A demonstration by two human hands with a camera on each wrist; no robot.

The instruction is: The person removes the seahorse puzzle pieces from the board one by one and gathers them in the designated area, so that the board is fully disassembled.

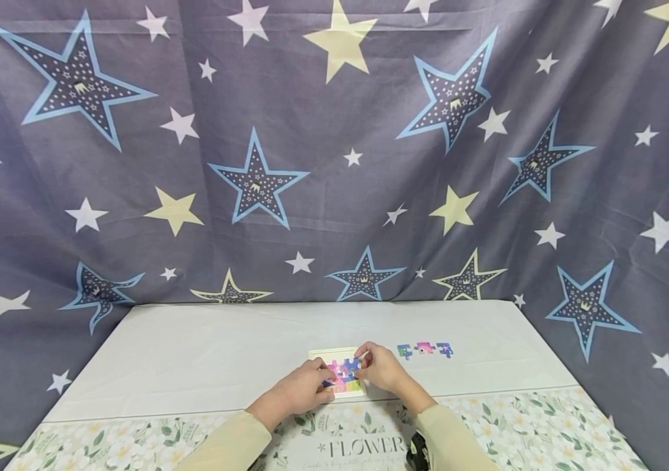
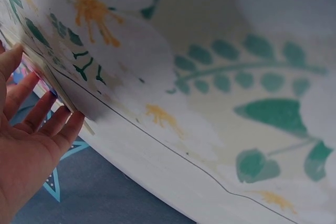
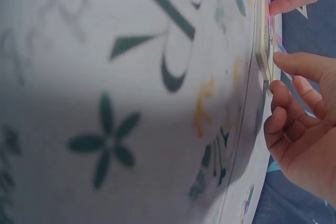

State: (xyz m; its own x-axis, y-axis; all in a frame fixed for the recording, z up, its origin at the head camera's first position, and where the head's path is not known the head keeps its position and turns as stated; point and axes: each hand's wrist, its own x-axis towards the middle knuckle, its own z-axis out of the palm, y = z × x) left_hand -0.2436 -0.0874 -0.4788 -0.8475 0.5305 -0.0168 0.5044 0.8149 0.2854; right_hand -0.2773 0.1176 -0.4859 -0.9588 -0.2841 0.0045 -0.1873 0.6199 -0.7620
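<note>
A small puzzle board [image 1: 351, 394] with a pale raised frame lies on the table, filled with pink, blue and yellow jigsaw pieces [image 1: 342, 371]. At its left side is my left hand [image 1: 302, 387], its fingertips over the pieces and its thumb by the near edge. In the left wrist view, the outer fingers [image 2: 73, 121] touch the frame with little bend. My right hand [image 1: 383, 369] is at the board's right side and pinches a blue jigsaw piece [image 1: 351, 374] between thumb and forefinger. The right wrist view shows the thumb [image 3: 299, 62] against that piece's edge.
Three loose jigsaw pieces lie to the right of the board: one blue-green [image 1: 404, 351], one pink [image 1: 425, 348] and one blue [image 1: 444, 349]. A floral cloth [image 1: 152, 439] covers the near part of the white table [image 1: 211, 353]. Behind hangs a grey star-patterned curtain [image 1: 323, 216].
</note>
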